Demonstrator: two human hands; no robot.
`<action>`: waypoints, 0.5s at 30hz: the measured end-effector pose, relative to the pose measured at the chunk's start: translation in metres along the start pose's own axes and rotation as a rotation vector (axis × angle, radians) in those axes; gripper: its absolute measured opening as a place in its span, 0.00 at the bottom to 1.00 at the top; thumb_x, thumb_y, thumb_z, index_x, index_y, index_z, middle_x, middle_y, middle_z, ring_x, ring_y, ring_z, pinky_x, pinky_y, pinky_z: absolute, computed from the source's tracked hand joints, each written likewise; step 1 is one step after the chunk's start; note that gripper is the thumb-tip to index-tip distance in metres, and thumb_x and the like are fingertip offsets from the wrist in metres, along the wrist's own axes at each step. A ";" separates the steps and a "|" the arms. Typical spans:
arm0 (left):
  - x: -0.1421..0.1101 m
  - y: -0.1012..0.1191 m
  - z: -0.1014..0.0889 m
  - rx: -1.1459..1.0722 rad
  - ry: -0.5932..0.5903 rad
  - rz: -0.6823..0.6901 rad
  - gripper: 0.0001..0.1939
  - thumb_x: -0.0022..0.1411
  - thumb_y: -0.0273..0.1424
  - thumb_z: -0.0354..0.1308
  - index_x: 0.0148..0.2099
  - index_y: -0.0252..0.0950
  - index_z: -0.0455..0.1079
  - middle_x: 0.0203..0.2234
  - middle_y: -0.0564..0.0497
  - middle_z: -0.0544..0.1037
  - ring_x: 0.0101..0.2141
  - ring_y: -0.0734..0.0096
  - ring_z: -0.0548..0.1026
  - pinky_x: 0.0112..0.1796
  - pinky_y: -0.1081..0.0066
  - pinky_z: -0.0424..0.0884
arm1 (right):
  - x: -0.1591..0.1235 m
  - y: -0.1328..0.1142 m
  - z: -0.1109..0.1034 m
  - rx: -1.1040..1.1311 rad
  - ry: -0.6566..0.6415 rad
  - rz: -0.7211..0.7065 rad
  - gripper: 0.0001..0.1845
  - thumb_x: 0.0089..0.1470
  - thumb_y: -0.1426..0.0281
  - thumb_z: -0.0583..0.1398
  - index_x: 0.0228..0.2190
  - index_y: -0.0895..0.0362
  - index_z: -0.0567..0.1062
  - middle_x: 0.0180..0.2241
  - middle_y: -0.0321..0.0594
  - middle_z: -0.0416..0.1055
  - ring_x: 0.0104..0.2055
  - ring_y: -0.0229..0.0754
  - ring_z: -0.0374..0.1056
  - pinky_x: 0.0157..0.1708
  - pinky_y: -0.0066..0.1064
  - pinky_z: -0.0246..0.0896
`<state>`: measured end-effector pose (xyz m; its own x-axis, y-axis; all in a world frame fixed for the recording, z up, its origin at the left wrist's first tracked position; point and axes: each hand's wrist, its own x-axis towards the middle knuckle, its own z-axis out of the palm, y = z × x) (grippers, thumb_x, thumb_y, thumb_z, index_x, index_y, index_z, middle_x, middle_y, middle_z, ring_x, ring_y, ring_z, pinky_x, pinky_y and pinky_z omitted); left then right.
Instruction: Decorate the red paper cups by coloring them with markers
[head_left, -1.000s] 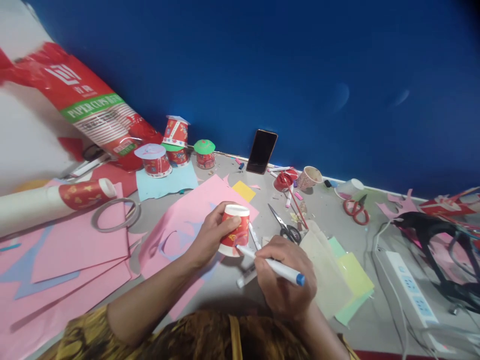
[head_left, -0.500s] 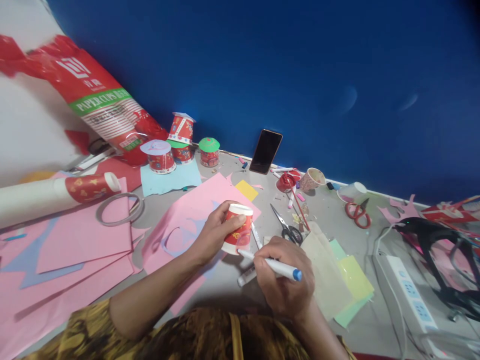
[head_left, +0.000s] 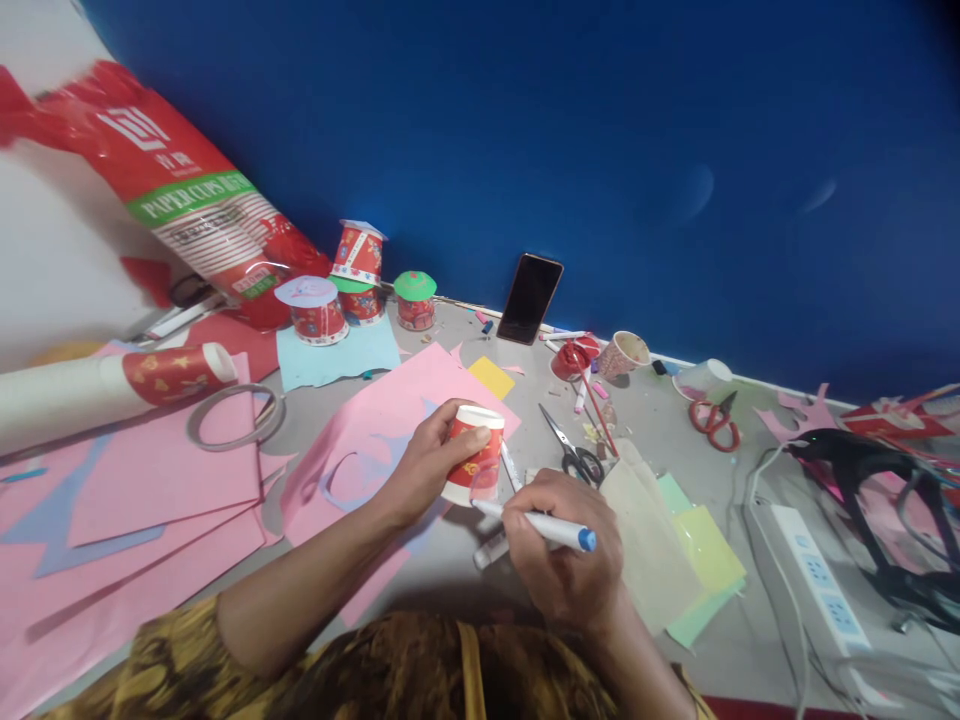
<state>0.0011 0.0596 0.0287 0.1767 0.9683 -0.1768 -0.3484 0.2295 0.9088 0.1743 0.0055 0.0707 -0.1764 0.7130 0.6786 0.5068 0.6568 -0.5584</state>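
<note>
One red paper cup, above the desk, grasped in our left hand — we should steady it without denting its side. One white marker, pinched in our right hand, tip at the cup's lower end — we'd best stroke lightly.

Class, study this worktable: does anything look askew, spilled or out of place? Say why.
Yes. Near the blue wall, right of the phone, a white cup seems tipped on its side, unlike the standing decorated cups. Small pale scraps lie scattered by the black-handled scissors, like uncleared litter.
</note>
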 end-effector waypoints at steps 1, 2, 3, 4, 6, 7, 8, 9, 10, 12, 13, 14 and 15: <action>0.000 0.000 0.000 0.000 -0.003 -0.004 0.24 0.55 0.47 0.80 0.45 0.37 0.79 0.33 0.51 0.81 0.32 0.67 0.76 0.34 0.69 0.71 | 0.000 0.000 0.000 -0.001 0.003 0.001 0.11 0.63 0.75 0.60 0.28 0.53 0.75 0.22 0.34 0.76 0.22 0.39 0.71 0.25 0.31 0.62; 0.000 0.000 0.000 -0.001 -0.004 -0.008 0.25 0.55 0.47 0.80 0.46 0.37 0.79 0.33 0.51 0.81 0.32 0.66 0.76 0.35 0.69 0.71 | 0.000 0.000 0.000 -0.004 0.003 0.002 0.11 0.63 0.75 0.60 0.29 0.53 0.76 0.22 0.34 0.76 0.22 0.39 0.71 0.25 0.31 0.61; 0.000 -0.001 -0.001 -0.002 -0.005 -0.010 0.25 0.55 0.47 0.80 0.46 0.37 0.79 0.33 0.51 0.81 0.32 0.66 0.77 0.35 0.69 0.72 | 0.000 0.001 0.000 -0.003 0.000 0.005 0.11 0.63 0.76 0.60 0.29 0.53 0.76 0.22 0.34 0.76 0.21 0.39 0.71 0.24 0.31 0.61; 0.000 -0.001 -0.001 -0.001 -0.005 -0.011 0.25 0.56 0.47 0.80 0.46 0.37 0.79 0.33 0.51 0.81 0.32 0.66 0.77 0.35 0.69 0.72 | 0.000 0.001 0.000 0.001 -0.002 0.006 0.11 0.63 0.76 0.60 0.29 0.53 0.76 0.22 0.34 0.76 0.21 0.39 0.70 0.24 0.31 0.61; 0.001 -0.002 -0.002 0.008 -0.004 -0.009 0.25 0.56 0.47 0.79 0.46 0.37 0.79 0.34 0.50 0.82 0.33 0.66 0.78 0.36 0.69 0.72 | 0.000 0.001 0.001 0.019 -0.009 0.011 0.11 0.63 0.75 0.60 0.28 0.53 0.76 0.21 0.34 0.76 0.21 0.38 0.70 0.24 0.31 0.61; 0.001 -0.002 -0.003 0.013 -0.005 -0.008 0.24 0.57 0.47 0.79 0.46 0.37 0.79 0.34 0.50 0.82 0.33 0.65 0.78 0.36 0.69 0.73 | 0.000 0.001 0.001 0.027 -0.011 0.016 0.11 0.63 0.75 0.60 0.28 0.53 0.76 0.21 0.34 0.76 0.21 0.38 0.70 0.24 0.31 0.61; 0.001 -0.003 -0.003 0.016 -0.006 -0.007 0.24 0.57 0.47 0.79 0.46 0.37 0.79 0.34 0.50 0.82 0.33 0.65 0.78 0.36 0.69 0.73 | 0.000 0.001 0.001 0.030 -0.011 0.020 0.11 0.63 0.75 0.60 0.28 0.53 0.76 0.21 0.33 0.76 0.21 0.38 0.70 0.24 0.31 0.61; 0.001 -0.003 -0.003 0.017 -0.006 -0.006 0.24 0.57 0.47 0.79 0.47 0.37 0.79 0.34 0.50 0.82 0.33 0.65 0.78 0.36 0.69 0.73 | 0.000 0.001 0.001 0.027 -0.009 0.024 0.11 0.63 0.75 0.60 0.28 0.53 0.76 0.22 0.33 0.76 0.21 0.38 0.70 0.24 0.31 0.61; 0.001 -0.003 -0.003 0.017 -0.004 -0.004 0.24 0.57 0.47 0.79 0.47 0.37 0.79 0.34 0.50 0.82 0.33 0.65 0.78 0.36 0.69 0.73 | 0.000 0.001 0.001 0.022 -0.006 0.025 0.11 0.63 0.75 0.60 0.28 0.53 0.76 0.22 0.33 0.76 0.21 0.38 0.70 0.24 0.30 0.60; 0.000 -0.002 -0.002 0.018 -0.002 0.004 0.24 0.57 0.47 0.79 0.46 0.37 0.79 0.34 0.51 0.82 0.33 0.66 0.78 0.35 0.69 0.73 | -0.001 0.002 0.001 0.015 -0.009 0.025 0.11 0.63 0.75 0.60 0.28 0.53 0.76 0.22 0.34 0.76 0.21 0.38 0.70 0.24 0.31 0.60; 0.000 -0.002 -0.001 0.022 -0.003 0.005 0.24 0.57 0.46 0.79 0.46 0.37 0.79 0.33 0.51 0.82 0.32 0.65 0.78 0.35 0.69 0.73 | -0.001 0.002 0.001 0.016 -0.017 0.026 0.11 0.63 0.75 0.60 0.28 0.53 0.76 0.22 0.34 0.76 0.21 0.38 0.70 0.24 0.31 0.61; -0.001 -0.001 -0.001 0.026 -0.003 0.008 0.23 0.56 0.46 0.80 0.46 0.38 0.79 0.34 0.51 0.82 0.33 0.65 0.78 0.35 0.69 0.73 | -0.001 0.002 0.001 0.021 -0.025 0.024 0.12 0.63 0.75 0.60 0.28 0.53 0.76 0.22 0.34 0.76 0.21 0.38 0.70 0.24 0.31 0.61; -0.001 -0.001 -0.001 0.029 -0.006 0.007 0.23 0.57 0.46 0.79 0.46 0.38 0.79 0.34 0.51 0.82 0.33 0.64 0.79 0.35 0.69 0.73 | -0.001 0.002 0.001 0.026 -0.033 0.024 0.12 0.64 0.75 0.60 0.28 0.53 0.76 0.22 0.34 0.76 0.21 0.38 0.70 0.25 0.31 0.62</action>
<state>0.0003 0.0586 0.0280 0.1795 0.9693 -0.1682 -0.3225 0.2195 0.9208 0.1744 0.0062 0.0682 -0.1922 0.7362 0.6489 0.4892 0.6451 -0.5870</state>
